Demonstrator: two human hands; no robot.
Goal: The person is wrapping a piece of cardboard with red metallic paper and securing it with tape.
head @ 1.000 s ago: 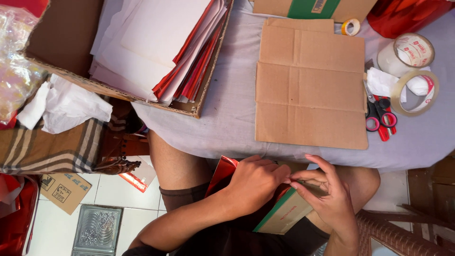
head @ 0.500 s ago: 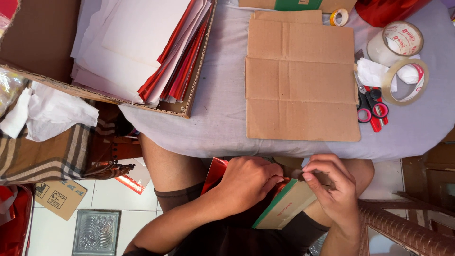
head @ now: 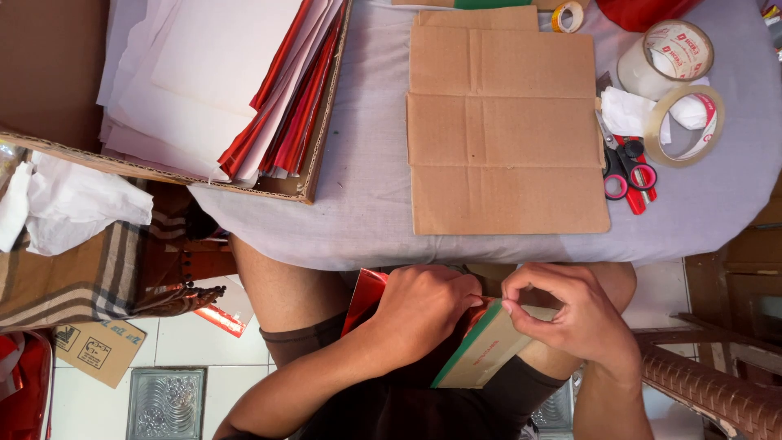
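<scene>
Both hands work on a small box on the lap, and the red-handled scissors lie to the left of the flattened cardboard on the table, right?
Not quite. In the head view the scissors lie to the right of the flattened cardboard, beside the tape rolls. The rest holds: left hand and right hand work on the small box.

Both hands, left (head: 423, 305) and right (head: 574, 314), pinch a box (head: 481, 358) on the lap (red foil (head: 364, 297) left of the grip).

box (head: 481, 358) partly hid by hands, red sheet (head: 364, 297) mostly covered
</scene>
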